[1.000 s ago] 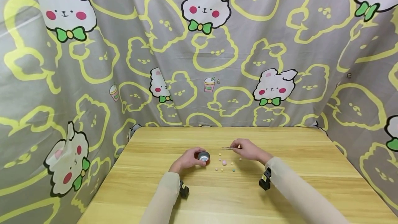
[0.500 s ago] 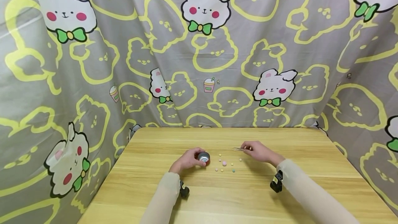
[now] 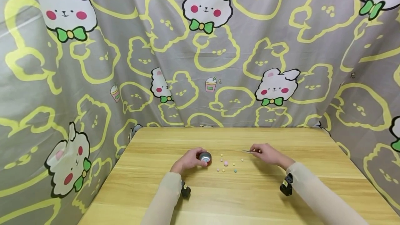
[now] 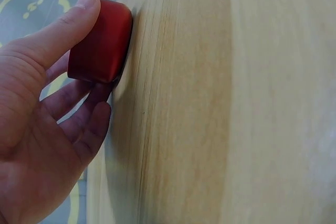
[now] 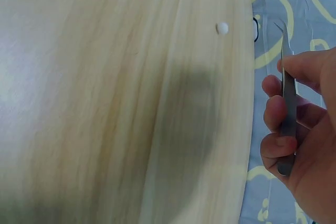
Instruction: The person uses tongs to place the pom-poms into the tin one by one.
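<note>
My left hand (image 3: 190,159) grips a small round tin (image 3: 205,158) on the table, thumb on the near side and fingers behind. In the left wrist view the tin's red outer wall (image 4: 101,43) shows between thumb and fingers; from the head its silvery inside faces up. My right hand (image 3: 268,153) holds metal tweezers (image 5: 288,108) with bent, pointed tips, the fingers curled round their length. Nothing shows between the tweezer tips. Several small pastel beads lie between the hands, among them a larger pink bead (image 3: 226,163), a blue bead (image 3: 235,171) and a white bead (image 5: 222,28).
The wooden table (image 3: 218,200) reaches back to a grey curtain (image 3: 175,55) with rabbit prints, which also hangs on both sides. A black wrist camera (image 3: 286,185) is strapped at the right sleeve, another camera (image 3: 185,189) at the left.
My right hand has moved to the right with the tweezers, away from the tin and the beads. The left hand and the tin have stayed in place.
</note>
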### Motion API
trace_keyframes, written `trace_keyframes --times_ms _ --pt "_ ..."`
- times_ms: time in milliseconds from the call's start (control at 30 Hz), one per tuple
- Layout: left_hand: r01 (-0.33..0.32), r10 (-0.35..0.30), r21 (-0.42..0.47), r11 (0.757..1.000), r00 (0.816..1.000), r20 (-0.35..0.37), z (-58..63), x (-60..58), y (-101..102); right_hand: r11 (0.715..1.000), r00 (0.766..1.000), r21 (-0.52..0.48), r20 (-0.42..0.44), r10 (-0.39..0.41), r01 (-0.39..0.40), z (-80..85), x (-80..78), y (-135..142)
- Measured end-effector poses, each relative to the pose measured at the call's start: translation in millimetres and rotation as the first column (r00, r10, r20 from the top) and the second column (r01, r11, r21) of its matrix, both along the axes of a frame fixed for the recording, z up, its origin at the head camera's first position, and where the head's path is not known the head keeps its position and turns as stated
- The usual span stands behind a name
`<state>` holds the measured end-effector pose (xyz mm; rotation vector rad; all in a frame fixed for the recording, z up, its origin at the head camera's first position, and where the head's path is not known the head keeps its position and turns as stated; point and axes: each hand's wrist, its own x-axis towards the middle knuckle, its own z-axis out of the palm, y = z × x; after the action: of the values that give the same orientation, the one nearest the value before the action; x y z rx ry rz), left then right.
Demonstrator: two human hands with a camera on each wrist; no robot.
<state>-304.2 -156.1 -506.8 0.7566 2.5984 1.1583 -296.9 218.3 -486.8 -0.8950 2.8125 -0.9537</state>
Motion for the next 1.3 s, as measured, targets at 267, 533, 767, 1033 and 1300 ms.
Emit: trace_keyframes --times_ms 267,533,767,1033,1300 --pt "-0.003 0.003 0.009 1.000 1.000 0.009 -1.0 -0.2 0 1.000 1.000 0.023 -0.003 -0.014 0.014 -7.0 1.6 4" --pt "-0.021 0.021 0.017 1.000 1.000 0.022 -3.0 -1.1 0 0.999 0.998 0.050 -0.059 0.001 0.001 -15.6 3.6 3" --pt "-0.024 0.024 0.027 0.999 1.000 0.021 -1.5 -1.4 0 0.999 0.998 0.051 -0.067 0.005 -0.001 -19.3 3.0 1" --pt "-0.023 0.023 0.026 0.999 0.999 0.026 -0.9 0.7 1 0.998 0.999 0.063 -0.035 0.007 -0.005 -22.2 2.8 -2" --pt "-0.037 0.035 0.039 0.999 0.998 0.049 -2.5 1.0 1 0.995 0.999 0.095 -0.040 0.013 -0.009 -25.5 1.8 -4"
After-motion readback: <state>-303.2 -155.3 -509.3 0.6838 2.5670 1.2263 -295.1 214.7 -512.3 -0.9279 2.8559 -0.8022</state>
